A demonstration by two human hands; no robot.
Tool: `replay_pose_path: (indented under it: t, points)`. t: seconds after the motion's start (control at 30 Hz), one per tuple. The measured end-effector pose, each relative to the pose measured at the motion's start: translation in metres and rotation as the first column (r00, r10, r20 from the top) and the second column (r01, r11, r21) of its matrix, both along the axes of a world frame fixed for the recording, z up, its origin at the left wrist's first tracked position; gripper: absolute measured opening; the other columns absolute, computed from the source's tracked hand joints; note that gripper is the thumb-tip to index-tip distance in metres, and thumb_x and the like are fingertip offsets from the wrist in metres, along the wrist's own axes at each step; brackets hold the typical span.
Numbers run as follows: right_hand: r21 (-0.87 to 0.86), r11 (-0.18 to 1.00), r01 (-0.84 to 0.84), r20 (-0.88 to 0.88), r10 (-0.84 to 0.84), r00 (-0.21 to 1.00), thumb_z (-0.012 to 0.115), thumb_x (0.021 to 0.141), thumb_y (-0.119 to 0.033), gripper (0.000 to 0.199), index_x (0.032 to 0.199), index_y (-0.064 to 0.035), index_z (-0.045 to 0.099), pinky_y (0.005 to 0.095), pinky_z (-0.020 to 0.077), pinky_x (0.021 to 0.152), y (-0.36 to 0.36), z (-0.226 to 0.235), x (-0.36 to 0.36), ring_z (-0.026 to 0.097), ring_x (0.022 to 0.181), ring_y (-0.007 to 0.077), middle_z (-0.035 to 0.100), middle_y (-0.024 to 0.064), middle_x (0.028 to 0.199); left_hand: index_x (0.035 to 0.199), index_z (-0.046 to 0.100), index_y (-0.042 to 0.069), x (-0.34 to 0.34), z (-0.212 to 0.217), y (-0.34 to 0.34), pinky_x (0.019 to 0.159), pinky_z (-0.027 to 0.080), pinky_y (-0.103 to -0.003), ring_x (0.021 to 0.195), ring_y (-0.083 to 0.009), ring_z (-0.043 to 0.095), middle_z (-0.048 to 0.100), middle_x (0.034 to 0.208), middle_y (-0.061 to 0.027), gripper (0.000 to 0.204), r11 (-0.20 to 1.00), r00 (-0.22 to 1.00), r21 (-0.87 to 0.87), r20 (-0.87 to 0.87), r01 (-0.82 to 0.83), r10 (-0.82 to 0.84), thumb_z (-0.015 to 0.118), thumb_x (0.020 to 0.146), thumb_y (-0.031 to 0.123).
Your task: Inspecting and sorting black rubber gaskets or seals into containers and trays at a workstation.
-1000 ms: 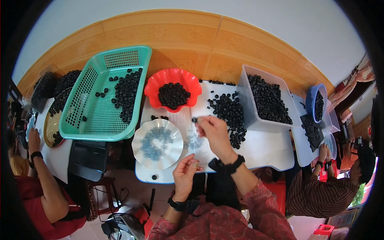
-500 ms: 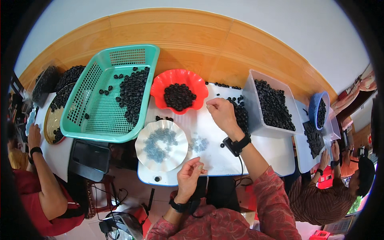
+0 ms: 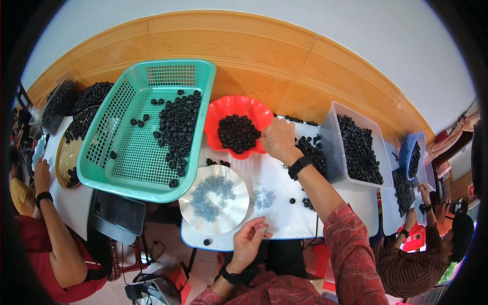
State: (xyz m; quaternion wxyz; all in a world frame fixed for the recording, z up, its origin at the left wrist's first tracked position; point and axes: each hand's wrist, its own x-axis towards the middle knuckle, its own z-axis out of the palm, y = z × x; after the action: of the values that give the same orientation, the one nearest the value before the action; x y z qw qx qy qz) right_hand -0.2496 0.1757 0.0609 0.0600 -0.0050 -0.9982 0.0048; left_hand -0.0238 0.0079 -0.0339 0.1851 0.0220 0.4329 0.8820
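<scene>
Head view: right hand [image 3: 279,138] at the rim of the red bowl [image 3: 219,108], left hand [image 3: 249,240] near the table's front edge

The black pieces [image 3: 238,133] in the bowl are small, rounded and dark all over, several showing a hole through the middle. They lie in a loose heap on the bottom of the bowl, whose wavy rim rises around them. The bowl stands on the white table [image 3: 284,218], just right of the green basket [image 3: 129,189], which holds more pieces of the same kind. Others form a black heap [image 3: 312,151] on the table beside the clear tub [image 3: 334,157].

The right hand is bent over the bowl's right rim with its fingers curled in; whether they pinch a piece cannot be told, as the fingertips are hidden. The left hand is half curled, palm up, thumb close to the fingers; whether something sits between them cannot be told. Near it are the white plate [image 3: 223,222] with tiny clear bits [image 3: 202,206] on it and a small patch of similar bits [image 3: 263,199] on the table.

A second ago the right hand was above that patch, pinching a black piece; now it has reached the bowl. The left hand has stayed near the front edge. The whole scene sits lower and farther right in the view.
</scene>
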Motion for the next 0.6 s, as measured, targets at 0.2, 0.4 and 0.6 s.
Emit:
replay_pose_path:
  t: [0.2,0.4,0.6]
  points:
    - [0.174,0.985,-0.021,0.016,0.019,1.0,0.067,0.077,-0.028,0.015,0.08,-0.015,0.074,0.0441,0.0323,0.081,-0.009,-0.02,-0.011,0.05,0.1,0.0265,0.059,0.0098,0.096,0.122,0.054,-0.004,-0.001,-0.001,0.0,0.084,0.054,-0.029,0.087,-0.0132,0.06,0.06,0.101,-0.0075,0.028,1.0,0.999,0.008,0.029,0.02,-0.02,0.054,0.095,-0.001]
    - [0.087,0.996,-0.03,0.037,0.026,0.999,0.067,0.072,-0.02,0.013,0.08,-0.0118,0.073,0.0449,0.0296,0.08,-0.008,-0.025,-0.021,0.05,0.097,0.0272,0.06,0.0108,0.093,0.122,0.054,-0.004,-0.002,0.0,-0.002,0.084,0.054,-0.03,0.087,-0.0132,0.061,0.06,0.101,-0.0075,0.028,1.0,0.999,-0.006,0.026,0.024,-0.024,0.053,0.095,-0.001]
    - [0.047,0.998,-0.049,0.052,0.047,0.998,0.067,0.069,-0.016,0.011,0.078,-0.0097,0.071,0.0462,0.0287,0.078,-0.006,-0.032,-0.026,0.05,0.094,0.0278,0.06,0.0116,0.091,0.123,0.053,-0.005,-0.002,-0.002,-0.001,0.083,0.057,-0.033,0.086,-0.0143,0.062,0.061,0.1,-0.0099,0.029,0.999,1.0,-0.024,0.012,0.023,-0.023,0.055,0.094,-0.001]
